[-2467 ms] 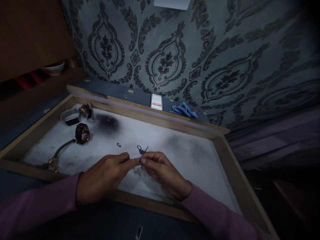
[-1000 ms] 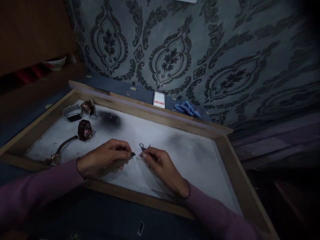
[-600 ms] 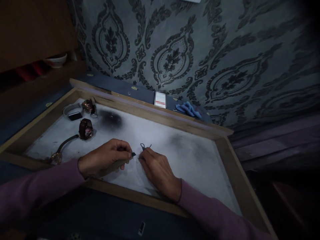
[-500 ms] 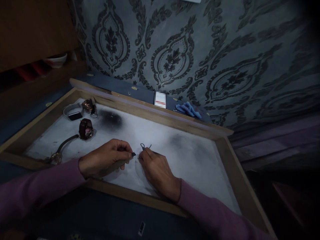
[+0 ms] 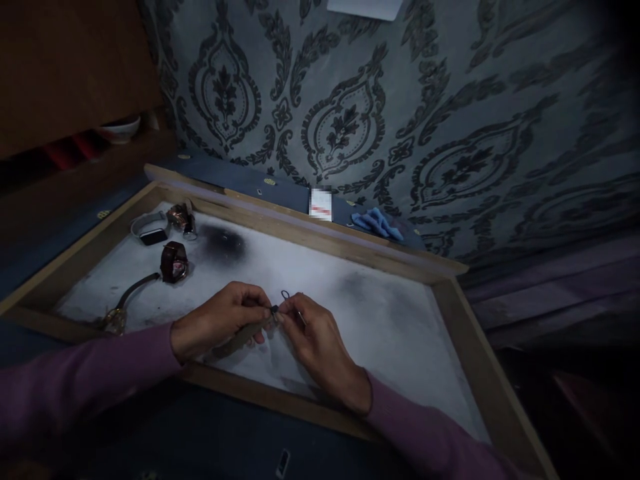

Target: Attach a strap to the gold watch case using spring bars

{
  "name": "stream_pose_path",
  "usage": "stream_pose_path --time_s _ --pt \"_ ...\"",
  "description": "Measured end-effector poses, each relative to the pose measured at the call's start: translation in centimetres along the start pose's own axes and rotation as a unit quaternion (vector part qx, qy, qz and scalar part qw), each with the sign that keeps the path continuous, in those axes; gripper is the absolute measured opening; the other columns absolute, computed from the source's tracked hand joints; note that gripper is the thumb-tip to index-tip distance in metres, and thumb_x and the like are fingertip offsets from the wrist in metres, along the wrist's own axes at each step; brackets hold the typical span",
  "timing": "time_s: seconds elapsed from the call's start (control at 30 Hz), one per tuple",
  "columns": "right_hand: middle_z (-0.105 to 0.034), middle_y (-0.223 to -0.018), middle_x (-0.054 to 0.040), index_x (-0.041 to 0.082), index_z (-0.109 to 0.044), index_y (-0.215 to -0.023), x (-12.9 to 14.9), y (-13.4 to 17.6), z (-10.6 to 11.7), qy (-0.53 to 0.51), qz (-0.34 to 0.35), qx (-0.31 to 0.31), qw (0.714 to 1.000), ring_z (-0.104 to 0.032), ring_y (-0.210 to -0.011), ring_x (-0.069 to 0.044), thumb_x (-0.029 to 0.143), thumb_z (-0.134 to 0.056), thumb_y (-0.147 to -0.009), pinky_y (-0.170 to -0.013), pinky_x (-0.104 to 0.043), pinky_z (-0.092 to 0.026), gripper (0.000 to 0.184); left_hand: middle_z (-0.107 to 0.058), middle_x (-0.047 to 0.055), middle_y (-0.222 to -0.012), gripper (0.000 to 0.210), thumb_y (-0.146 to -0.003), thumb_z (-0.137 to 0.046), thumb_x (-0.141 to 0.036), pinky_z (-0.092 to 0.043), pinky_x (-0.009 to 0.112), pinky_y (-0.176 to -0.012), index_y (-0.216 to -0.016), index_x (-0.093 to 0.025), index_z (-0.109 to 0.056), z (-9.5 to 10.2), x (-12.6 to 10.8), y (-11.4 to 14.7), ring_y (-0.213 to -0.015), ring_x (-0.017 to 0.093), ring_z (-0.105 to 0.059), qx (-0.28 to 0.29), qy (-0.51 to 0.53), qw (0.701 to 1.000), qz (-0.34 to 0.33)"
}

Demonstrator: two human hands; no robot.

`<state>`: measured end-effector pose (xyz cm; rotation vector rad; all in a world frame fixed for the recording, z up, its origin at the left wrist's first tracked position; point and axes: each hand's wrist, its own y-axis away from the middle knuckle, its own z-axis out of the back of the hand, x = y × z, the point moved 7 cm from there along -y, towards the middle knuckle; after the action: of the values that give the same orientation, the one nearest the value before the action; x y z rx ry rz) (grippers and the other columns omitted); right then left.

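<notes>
My left hand [image 5: 227,317] is closed in a pinch on a small dark piece [image 5: 275,309] above the white floor of a shallow wooden tray. What the piece is, I cannot make out. My right hand [image 5: 320,343] reaches in from the other side, its fingertips at the same piece. A thin rod-like tool [image 5: 301,317] shows between its fingers, mostly hidden by them. Just beyond these fingertips a small dark ring [image 5: 285,294] is visible; whether it joins anything held is hidden.
The wooden tray [image 5: 453,320] has raised walls. At its left are a grey-banded smartwatch [image 5: 153,235], a dark-strapped watch [image 5: 174,262], a watch with a long strap [image 5: 133,293] and a shiny watch [image 5: 183,219]. Behind stand a small white box [image 5: 321,203] and a blue cloth [image 5: 377,223].
Both hands have come together at the small dark piece, the right fingers now touching or nearly touching it. The thin tool has shifted within the right hand. The view has tilted slightly upward.
</notes>
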<state>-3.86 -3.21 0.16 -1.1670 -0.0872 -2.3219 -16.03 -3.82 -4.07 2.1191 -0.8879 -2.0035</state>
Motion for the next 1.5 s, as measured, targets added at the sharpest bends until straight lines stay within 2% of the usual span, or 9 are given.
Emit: stream_pose_path --time_s 0.13,0.27,0.4,0.5,0.77,1.03,1.17,1.33,1.5 --pt "-0.058 -0.070 -0.0005 0.019 -0.055 -0.079 0.1 0.0 0.0 0.014 0.018 -0.012 1.000 -0.053 -0.062 -0.014 0.013 -0.050 -0.087 -0.057 -0.025 -0.039 0.010 -0.062 -0.003 -0.055 0.016 -0.072 -0.066 -0.029 -0.035 0.020 -0.047 -0.073 -0.015 -0.059 -0.5 -0.7 0.2 -0.048 0.010 -0.055 0.016 0.022 0.999 -0.020" --pt "-0.058 -0.070 -0.0010 0.019 -0.055 -0.078 0.6 0.0 0.1 0.015 0.033 -0.024 0.999 -0.053 -0.062 -0.015 0.013 -0.050 -0.086 -0.056 -0.025 -0.039 0.012 -0.064 -0.002 -0.055 0.017 -0.073 -0.066 -0.031 -0.029 0.019 -0.044 -0.075 -0.015 -0.060 -0.4 -0.7 0.0 -0.047 0.010 -0.055 0.029 0.022 0.999 -0.033" --pt "-0.060 -0.069 -0.0012 0.019 -0.057 -0.077 0.3 -0.1 0.1 -0.009 0.002 -0.026 1.000 -0.053 -0.061 -0.014 0.016 -0.051 -0.087 -0.056 -0.026 -0.039 0.012 -0.066 0.000 -0.055 0.017 -0.074 -0.067 -0.030 -0.024 0.018 -0.042 -0.076 -0.015 -0.061 -0.4 -0.2 -0.1 -0.045 0.008 -0.055 0.037 0.018 0.999 -0.031" --pt "-0.060 -0.068 -0.0011 0.018 -0.058 -0.077 0.0 0.0 0.1 -0.034 -0.024 -0.028 0.999 -0.053 -0.060 -0.014 0.019 -0.052 -0.088 -0.056 -0.026 -0.040 0.012 -0.066 0.000 -0.056 0.016 -0.073 -0.068 -0.029 -0.030 0.018 -0.044 -0.075 -0.015 -0.061 -0.4 -0.2 0.0 -0.047 0.009 -0.057 0.032 0.028 0.999 -0.030" --pt "-0.058 -0.068 -0.0005 0.018 -0.057 -0.075 0.1 0.2 -0.1 -0.055 -0.020 -0.037 0.998 -0.052 -0.061 -0.014 0.018 -0.053 -0.086 -0.057 -0.025 -0.039 0.012 -0.062 -0.002 -0.052 0.015 -0.072 -0.066 -0.029 -0.042 0.022 -0.051 -0.068 -0.015 -0.061 -0.4 -0.7 0.2 -0.049 0.012 -0.059 0.009 0.046 0.998 -0.030" --pt "-0.051 -0.065 0.0021 0.018 -0.057 -0.080 -1.4 0.0 0.6 -0.214 -0.120 -0.040 0.969 -0.044 -0.057 -0.011 0.036 -0.053 -0.090 -0.052 -0.023 -0.036 0.022 -0.065 0.000 -0.060 0.016 -0.071 -0.065 -0.030 -0.037 0.019 -0.046 -0.068 -0.015 -0.062 0.0 -1.2 0.4 -0.048 0.010 -0.058 -0.024 0.039 0.999 -0.018" --pt "-0.053 -0.066 0.0010 0.017 -0.059 -0.077 -1.8 0.1 0.2 -0.237 -0.148 -0.006 0.960 -0.044 -0.055 -0.010 0.042 -0.054 -0.090 -0.049 -0.022 -0.034 0.028 -0.064 -0.002 -0.058 0.015 -0.072 -0.064 -0.030 -0.036 0.020 -0.044 -0.069 -0.015 -0.061 -0.1 -1.0 0.4 -0.045 0.009 -0.055 -0.015 0.049 0.998 -0.019" --pt "-0.059 -0.071 0.0001 0.018 -0.060 -0.079 -0.9 0.0 -0.2 -0.251 -0.120 0.017 0.960 -0.052 -0.065 -0.013 0.038 -0.058 -0.087 -0.061 -0.025 -0.042 0.021 -0.060 -0.004 -0.052 0.016 -0.072 -0.065 -0.031 -0.037 0.020 -0.043 -0.069 -0.016 -0.060 -0.2 -0.9 0.5 -0.042 0.009 -0.052 -0.018 0.051 0.998 -0.026" --pt "-0.058 -0.068 0.0014 0.018 -0.061 -0.078 -1.2 0.1 -0.6 -0.256 -0.125 0.008 0.959 -0.052 -0.064 -0.013 0.031 -0.064 -0.083 -0.060 -0.025 -0.043 0.014 -0.056 -0.004 -0.047 0.018 -0.072 -0.065 -0.033 -0.037 0.019 -0.041 -0.068 -0.016 -0.059 -0.3 -1.2 0.5 -0.041 0.010 -0.052 -0.020 0.040 0.999 -0.017"
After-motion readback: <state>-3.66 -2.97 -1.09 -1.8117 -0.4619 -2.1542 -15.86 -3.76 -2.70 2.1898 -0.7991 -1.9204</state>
